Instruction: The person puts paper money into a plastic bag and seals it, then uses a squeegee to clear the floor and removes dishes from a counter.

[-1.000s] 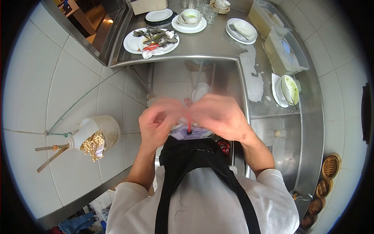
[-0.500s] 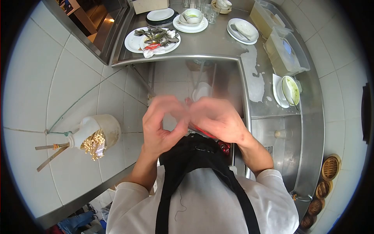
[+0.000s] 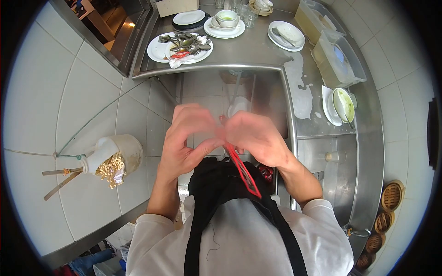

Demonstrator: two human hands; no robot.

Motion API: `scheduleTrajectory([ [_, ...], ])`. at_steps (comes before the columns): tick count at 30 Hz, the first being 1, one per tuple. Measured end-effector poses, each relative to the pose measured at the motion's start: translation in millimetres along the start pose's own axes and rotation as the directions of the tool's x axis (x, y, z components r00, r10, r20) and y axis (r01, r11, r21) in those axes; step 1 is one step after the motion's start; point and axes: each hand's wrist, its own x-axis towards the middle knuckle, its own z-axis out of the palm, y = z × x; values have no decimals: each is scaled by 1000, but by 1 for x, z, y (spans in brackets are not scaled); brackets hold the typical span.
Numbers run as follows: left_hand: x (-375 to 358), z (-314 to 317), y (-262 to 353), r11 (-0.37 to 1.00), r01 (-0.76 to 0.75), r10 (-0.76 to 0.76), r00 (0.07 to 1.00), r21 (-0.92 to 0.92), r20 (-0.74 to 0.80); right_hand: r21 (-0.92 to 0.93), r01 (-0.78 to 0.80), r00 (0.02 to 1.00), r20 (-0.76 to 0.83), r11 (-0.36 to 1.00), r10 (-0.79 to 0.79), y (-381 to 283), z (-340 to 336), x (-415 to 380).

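Observation:
Both hands are raised in front of my chest, with blurred fingertips meeting in the middle. A narrow, flat red-edged strip (image 3: 245, 174), dark along its centre, hangs slantwise from between them toward the black apron (image 3: 209, 180). My left hand (image 3: 189, 140) is curled, its thumb and fingertips closed at the strip's upper end. My right hand (image 3: 258, 139) is closed in a pinch at the same end, with the strip coming out under its thumb. The fingertips hide the top of the strip. Under the right wrist a shiny red thing (image 3: 265, 172) partly shows.
Ahead, the steel counter (image 3: 258, 55) carries a plate of used cutlery (image 3: 186, 45), stacked dishes (image 3: 225, 28), a bowl with a spoon (image 3: 291, 34) and clear plastic tubs (image 3: 338, 60). A green-stained bowl (image 3: 343, 106) stands right. A cut jug of sticks (image 3: 120, 156) hangs left.
The red-edged strip now hangs down in full view, where before only a short red edge showed under my right hand. My left hand has risen slightly and its thumb has straightened.

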Motion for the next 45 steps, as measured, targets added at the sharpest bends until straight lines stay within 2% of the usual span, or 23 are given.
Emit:
scheduleTrajectory([
  [4,7,-7,0,992,-121,117,990,46,76,45,22,999,25,999,-23,-3,0,2],
  [7,10,-7,3,993,-105,100,992,59,82,82,16,1000,-7,997,-15,0,0,2],
  [13,13,-3,6,983,-66,58,997,174,51,45,162,967,-208,986,-149,4,15,3],
  [16,12,-2,3,992,-34,23,996,125,89,-18,189,954,-235,982,-188,8,15,2],
  [19,3,2,4,981,171,-163,983,-93,85,-67,197,954,-218,978,-207,9,13,2],
  [22,0,1,1,968,205,-189,975,-146,114,-62,147,981,-119,987,-153,7,4,2],
  [25,-2,0,-9,971,158,-140,984,-179,110,4,77,991,-113,997,-76,4,2,4],
  [28,-3,-2,-8,962,218,-201,973,-167,116,98,-14,991,-130,995,27,4,-1,7],
  [34,-6,-6,-9,948,264,-247,963,-180,111,110,-74,992,-93,991,84,-9,4,8],
  [37,-3,-7,-2,891,329,-306,944,-313,121,-20,-89,996,-29,996,89,-9,-3,10],
  [40,-7,-12,-8,874,362,-326,931,-324,160,-90,-82,995,-57,993,78,-9,0,11],
  [41,-6,-13,-8,853,393,-355,919,-344,169,-236,25,996,-83,971,-45,-6,2,12],
  [43,-6,-13,-5,806,452,-414,892,-381,183,-512,214,954,-73,832,-290,6,6,13],
  [45,-8,-12,-2,763,472,-433,880,-441,193,-419,187,967,-80,888,-242,12,6,14],
])
